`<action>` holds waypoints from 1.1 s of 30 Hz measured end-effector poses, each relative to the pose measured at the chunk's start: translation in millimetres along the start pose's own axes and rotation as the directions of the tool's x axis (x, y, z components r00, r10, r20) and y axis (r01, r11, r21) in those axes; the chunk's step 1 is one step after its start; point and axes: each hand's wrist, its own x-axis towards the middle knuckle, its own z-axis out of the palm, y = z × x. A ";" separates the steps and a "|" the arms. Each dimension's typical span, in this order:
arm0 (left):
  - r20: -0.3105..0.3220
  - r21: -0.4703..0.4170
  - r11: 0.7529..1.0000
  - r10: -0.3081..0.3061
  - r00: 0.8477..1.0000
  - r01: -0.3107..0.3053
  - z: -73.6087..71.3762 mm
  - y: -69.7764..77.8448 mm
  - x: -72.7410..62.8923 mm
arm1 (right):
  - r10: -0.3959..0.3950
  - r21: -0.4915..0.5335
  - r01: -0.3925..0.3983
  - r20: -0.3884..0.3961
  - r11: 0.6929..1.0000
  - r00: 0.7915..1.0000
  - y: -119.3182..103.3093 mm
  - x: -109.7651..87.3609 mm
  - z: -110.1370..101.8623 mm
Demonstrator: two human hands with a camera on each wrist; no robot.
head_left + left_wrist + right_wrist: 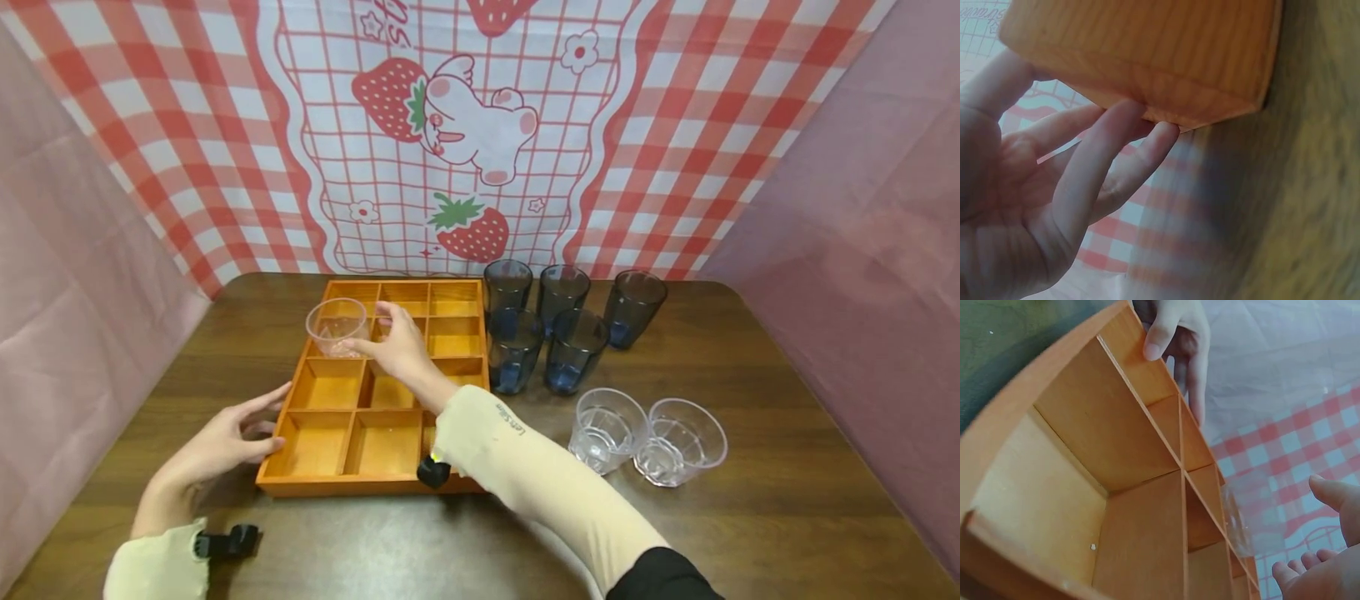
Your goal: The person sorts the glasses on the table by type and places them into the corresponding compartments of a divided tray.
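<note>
A wooden divided box (375, 485) lies on the table, split into several compartments. One clear cup (337, 321) stands in it at the left, toward the back. My right hand (401, 346) is just right of this cup, thumb and fingers spread apart; in the right wrist view a gap shows between the hand (1325, 569) and the cup (1250, 512). At the box's front left, my left hand (225, 442) touches the outer side wall, its fingers extended and the thumb at the rim. The left wrist view shows those fingers (1094, 156) against the wood.
Several dark blue-grey glasses (573, 354) stand right of the box toward the back. Nearer, at the right, are two clear cups (607, 433) side by side. A red-and-white checked cloth (667, 133) hangs behind the wooden table (787, 500), with pink cloth (82, 233) at the sides.
</note>
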 end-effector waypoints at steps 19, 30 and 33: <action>0.003 0.039 0.999 -0.013 1.000 0.013 -3.1 0.3 -2.9 | -0.078 0.146 0.064 0.088 0.987 0.993 -7.0 -31.3 -34.3; -0.011 -0.011 0.999 -0.051 0.999 0.051 -1.6 -2.0 -3.5 | -0.118 0.194 0.086 0.158 0.977 0.980 10.0 -51.9 -52.3; -0.020 -0.012 0.999 -0.045 0.999 0.044 -0.5 -2.6 -3.4 | -0.141 0.187 0.106 0.191 0.977 0.971 17.9 -59.4 -59.2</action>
